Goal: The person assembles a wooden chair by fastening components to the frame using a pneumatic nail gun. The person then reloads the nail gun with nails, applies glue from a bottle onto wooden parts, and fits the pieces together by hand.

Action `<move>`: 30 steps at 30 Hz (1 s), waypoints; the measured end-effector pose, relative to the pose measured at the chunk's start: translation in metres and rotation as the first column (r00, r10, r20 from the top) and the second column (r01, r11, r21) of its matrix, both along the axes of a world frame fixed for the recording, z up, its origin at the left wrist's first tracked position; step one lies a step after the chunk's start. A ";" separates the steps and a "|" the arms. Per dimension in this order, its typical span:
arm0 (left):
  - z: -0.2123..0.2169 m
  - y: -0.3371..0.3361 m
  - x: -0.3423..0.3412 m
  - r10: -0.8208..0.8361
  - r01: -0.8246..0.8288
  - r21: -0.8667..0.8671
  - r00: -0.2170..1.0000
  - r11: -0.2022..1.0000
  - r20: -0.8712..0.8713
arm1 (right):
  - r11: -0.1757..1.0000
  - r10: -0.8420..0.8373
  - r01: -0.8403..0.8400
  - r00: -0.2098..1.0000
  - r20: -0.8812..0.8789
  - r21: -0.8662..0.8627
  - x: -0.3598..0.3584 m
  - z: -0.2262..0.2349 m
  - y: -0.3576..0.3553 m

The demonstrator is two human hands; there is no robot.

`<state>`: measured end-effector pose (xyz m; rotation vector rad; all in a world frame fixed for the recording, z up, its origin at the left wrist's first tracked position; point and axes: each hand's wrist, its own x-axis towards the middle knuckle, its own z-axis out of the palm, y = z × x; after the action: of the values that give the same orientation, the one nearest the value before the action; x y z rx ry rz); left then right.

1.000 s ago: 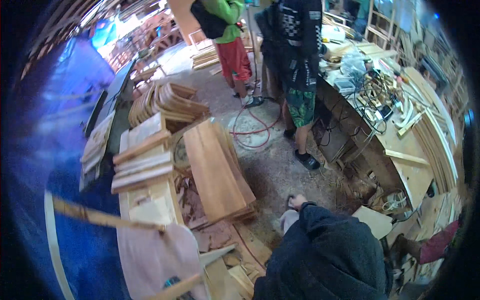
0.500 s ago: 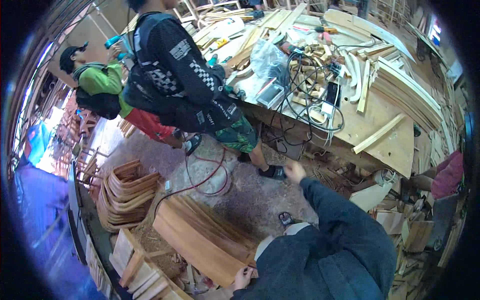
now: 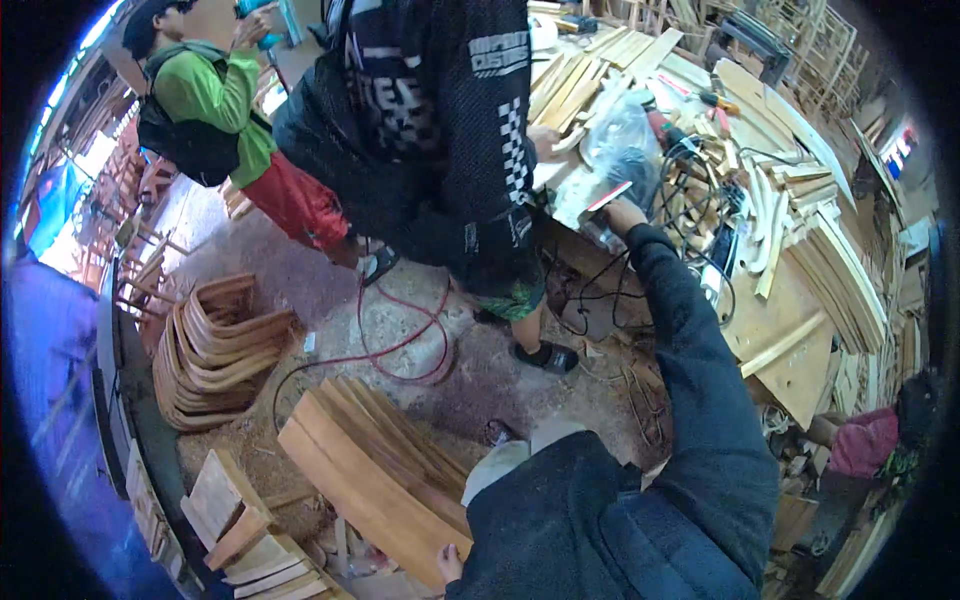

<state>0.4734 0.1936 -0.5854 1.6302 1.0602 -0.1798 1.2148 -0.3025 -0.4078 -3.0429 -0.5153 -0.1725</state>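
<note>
My left hand (image 3: 450, 565) is closed on the near edge of a curved brown wooden panel (image 3: 375, 480), which leans at the front of a row of similar curved pieces (image 3: 400, 420). On the far side, my right arm stretches to the workbench. There my right hand (image 3: 625, 216) is closed around a slim red-and-white stick (image 3: 608, 196), like a pen or pencil; its exact kind is too small to tell. A clear plastic bag (image 3: 622, 135) and black cables (image 3: 690, 175) lie just beyond that hand.
A co-worker in a black patterned top (image 3: 430, 130) stands at the bench, close to my right arm. Another person in green (image 3: 205, 95) holds a teal power tool (image 3: 262, 20). Bent wooden parts (image 3: 215, 350) and a red hose (image 3: 440, 345) lie on the floor.
My right hand has gone from hanging over the floor to the workbench and taken hold of the red-and-white stick. My left hand stays on the panel's edge. The view has shifted.
</note>
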 end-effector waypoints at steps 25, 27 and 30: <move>0.026 -0.212 0.135 -0.147 0.157 0.063 0.979 0.986 -0.141 | 0.682 0.720 -0.732 0.668 -0.189 0.012 0.059 0.022 -0.020; 0.021 -0.218 0.124 -0.139 0.152 0.064 0.976 0.986 -0.167 | 0.657 0.741 -0.754 0.643 -0.197 0.009 0.076 0.008 -0.025; 0.015 -0.231 0.080 -0.069 0.084 0.077 0.980 0.993 -0.185 | 0.743 0.651 -0.668 0.706 -0.278 0.046 0.070 0.055 -0.007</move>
<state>0.5529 -0.0371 -0.5706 1.7578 1.1570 -0.3452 1.2852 -0.3097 -0.3530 -2.6302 -1.5445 0.3059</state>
